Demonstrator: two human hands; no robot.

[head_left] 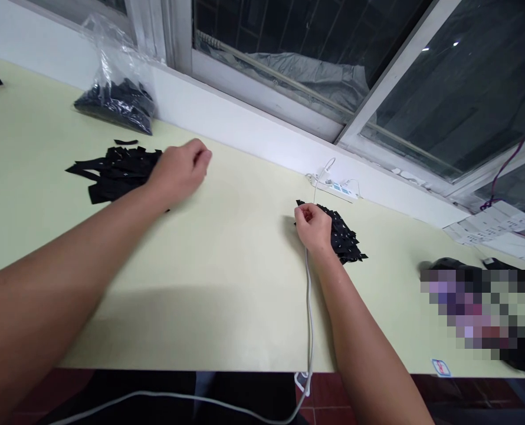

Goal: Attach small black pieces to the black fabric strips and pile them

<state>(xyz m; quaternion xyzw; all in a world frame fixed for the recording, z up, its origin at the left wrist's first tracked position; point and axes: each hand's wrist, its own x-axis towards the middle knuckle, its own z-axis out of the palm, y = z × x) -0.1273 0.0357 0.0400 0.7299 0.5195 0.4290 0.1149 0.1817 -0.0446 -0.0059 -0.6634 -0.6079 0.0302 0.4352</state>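
My left hand (181,170) is raised at the right edge of a loose pile of black strips (121,171), which look like fabric. Its fingers are curled closed, and what they hold, if anything, is hidden. To the right, my right hand (314,226) is over the left side of a second pile of black pieces (344,236). Thumb and fingers are closed together there, with no object I can make out between them. A white cable (309,307) runs under or beside my right wrist. One single black strip (125,141) lies behind the left pile.
A clear plastic bag (116,88) with black pieces inside leans against the wall. A white power strip (337,188) with plugs stands behind the right pile. Dark items, partly pixelated, lie at the right, near a small label (440,367) on the table's (227,283) front edge.
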